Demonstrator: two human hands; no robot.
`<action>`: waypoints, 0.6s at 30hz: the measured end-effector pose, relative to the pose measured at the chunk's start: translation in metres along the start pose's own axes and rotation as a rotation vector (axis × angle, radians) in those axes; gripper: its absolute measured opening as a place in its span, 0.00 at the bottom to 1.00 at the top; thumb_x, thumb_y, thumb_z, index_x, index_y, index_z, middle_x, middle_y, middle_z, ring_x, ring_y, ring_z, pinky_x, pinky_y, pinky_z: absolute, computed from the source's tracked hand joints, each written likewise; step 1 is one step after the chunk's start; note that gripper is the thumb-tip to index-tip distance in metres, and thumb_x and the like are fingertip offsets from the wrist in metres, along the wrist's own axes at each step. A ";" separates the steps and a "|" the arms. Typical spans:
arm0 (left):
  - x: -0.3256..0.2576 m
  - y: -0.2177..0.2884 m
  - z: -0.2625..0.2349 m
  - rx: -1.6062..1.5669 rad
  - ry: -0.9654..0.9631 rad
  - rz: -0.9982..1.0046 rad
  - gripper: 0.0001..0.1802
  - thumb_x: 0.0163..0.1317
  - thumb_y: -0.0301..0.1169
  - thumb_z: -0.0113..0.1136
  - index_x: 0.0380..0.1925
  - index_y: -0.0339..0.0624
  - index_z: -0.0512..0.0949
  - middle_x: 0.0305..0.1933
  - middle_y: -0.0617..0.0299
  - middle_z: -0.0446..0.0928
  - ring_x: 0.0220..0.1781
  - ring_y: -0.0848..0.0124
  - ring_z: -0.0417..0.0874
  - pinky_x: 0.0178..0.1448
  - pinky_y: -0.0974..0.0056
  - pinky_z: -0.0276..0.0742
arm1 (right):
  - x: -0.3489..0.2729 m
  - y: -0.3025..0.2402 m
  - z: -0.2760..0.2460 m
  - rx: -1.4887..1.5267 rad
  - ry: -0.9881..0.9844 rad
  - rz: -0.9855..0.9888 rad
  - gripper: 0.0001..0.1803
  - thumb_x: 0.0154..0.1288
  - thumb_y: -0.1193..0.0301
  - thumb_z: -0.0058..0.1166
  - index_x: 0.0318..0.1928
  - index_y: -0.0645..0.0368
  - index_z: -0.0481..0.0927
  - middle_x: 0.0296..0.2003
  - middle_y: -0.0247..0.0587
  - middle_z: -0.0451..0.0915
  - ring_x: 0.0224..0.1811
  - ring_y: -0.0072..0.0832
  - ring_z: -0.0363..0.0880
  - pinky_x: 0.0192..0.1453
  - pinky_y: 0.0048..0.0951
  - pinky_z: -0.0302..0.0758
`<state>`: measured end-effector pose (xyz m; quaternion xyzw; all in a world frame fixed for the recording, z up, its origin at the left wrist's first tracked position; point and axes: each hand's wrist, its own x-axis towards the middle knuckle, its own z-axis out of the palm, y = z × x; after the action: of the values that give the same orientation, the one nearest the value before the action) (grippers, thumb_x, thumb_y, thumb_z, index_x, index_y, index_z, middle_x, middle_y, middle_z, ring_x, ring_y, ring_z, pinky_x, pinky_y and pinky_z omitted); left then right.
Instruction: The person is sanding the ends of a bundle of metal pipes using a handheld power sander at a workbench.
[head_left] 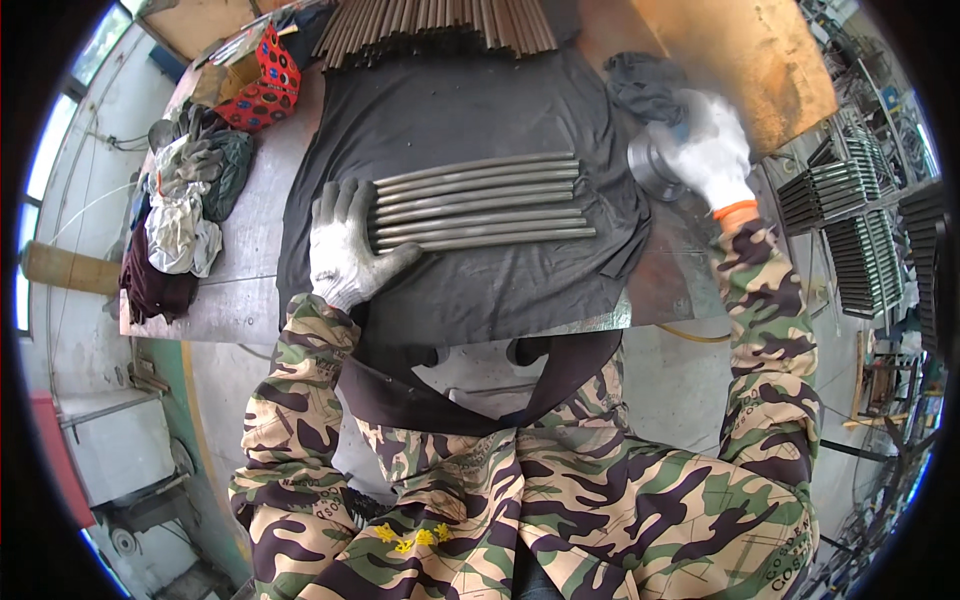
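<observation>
Several dark metal rods (pixel 480 205) lie side by side on a black cloth (pixel 470 110) spread over the table. At their left ends rests my left hand (pixel 350 240), in a white glove with grey fingers. Its fingers are stretched out and the thumb points right along the nearest rod. My right hand (pixel 708 150), gloved in white with an orange cuff, is at the table's right side, against a round metal tin (pixel 652 165). Motion blurs its fingers, so whether it grips anything is unclear. Just beyond it sits a crumpled dark rag (pixel 640 85).
A large bundle of rods (pixel 435 28) lies at the table's far edge. Gloves and rags (pixel 185 210) are heaped at the left, near a red patterned box (pixel 270 85). A brown board (pixel 750 65) is at the far right. Racks of stacked metal parts (pixel 850 220) stand beyond the table's right.
</observation>
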<state>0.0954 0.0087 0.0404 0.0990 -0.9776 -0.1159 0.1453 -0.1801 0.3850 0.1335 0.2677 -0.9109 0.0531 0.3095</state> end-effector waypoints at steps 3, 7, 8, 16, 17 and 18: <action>-0.003 -0.008 0.006 0.018 0.058 0.043 0.58 0.47 0.57 0.79 0.73 0.30 0.71 0.75 0.36 0.72 0.80 0.32 0.64 0.83 0.36 0.60 | -0.011 -0.058 -0.007 0.447 -0.127 -0.051 0.27 0.52 0.52 0.73 0.50 0.51 0.90 0.47 0.44 0.89 0.50 0.47 0.89 0.60 0.44 0.86; 0.000 -0.008 0.002 0.024 -0.060 0.026 0.58 0.50 0.57 0.79 0.75 0.32 0.69 0.78 0.38 0.69 0.82 0.33 0.61 0.84 0.37 0.59 | -0.028 -0.126 0.014 0.501 -0.513 -0.433 0.50 0.48 0.42 0.78 0.68 0.58 0.79 0.64 0.57 0.81 0.69 0.54 0.78 0.74 0.50 0.76; 0.001 -0.010 0.006 0.028 -0.091 0.001 0.59 0.51 0.57 0.79 0.77 0.34 0.68 0.81 0.38 0.67 0.85 0.33 0.58 0.86 0.38 0.58 | -0.033 -0.134 0.035 0.514 -0.519 -0.466 0.53 0.47 0.41 0.78 0.69 0.59 0.78 0.64 0.57 0.81 0.68 0.54 0.78 0.75 0.50 0.75; 0.029 -0.005 -0.031 0.124 -0.302 -0.080 0.66 0.33 0.61 0.87 0.73 0.38 0.74 0.71 0.40 0.77 0.72 0.43 0.76 0.77 0.46 0.73 | -0.027 -0.168 0.049 0.460 -0.644 -0.454 0.54 0.37 0.40 0.84 0.63 0.59 0.82 0.58 0.55 0.83 0.63 0.52 0.81 0.69 0.49 0.79; 0.035 0.003 -0.039 0.151 -0.361 -0.110 0.65 0.30 0.61 0.87 0.71 0.39 0.76 0.69 0.41 0.78 0.71 0.44 0.77 0.76 0.47 0.75 | -0.025 -0.170 0.047 0.456 -0.648 -0.442 0.53 0.36 0.40 0.84 0.61 0.58 0.84 0.57 0.55 0.84 0.62 0.52 0.82 0.68 0.49 0.80; 0.040 0.006 -0.038 0.146 -0.350 -0.087 0.65 0.30 0.61 0.87 0.71 0.39 0.76 0.69 0.41 0.78 0.71 0.44 0.77 0.76 0.47 0.75 | -0.024 -0.168 0.045 0.449 -0.660 -0.427 0.52 0.33 0.42 0.85 0.60 0.58 0.85 0.57 0.55 0.84 0.63 0.51 0.82 0.67 0.49 0.80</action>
<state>0.0683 -0.0021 0.0873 0.1298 -0.9885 -0.0666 -0.0398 -0.1006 0.2406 0.0722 0.5126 -0.8512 0.0963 -0.0591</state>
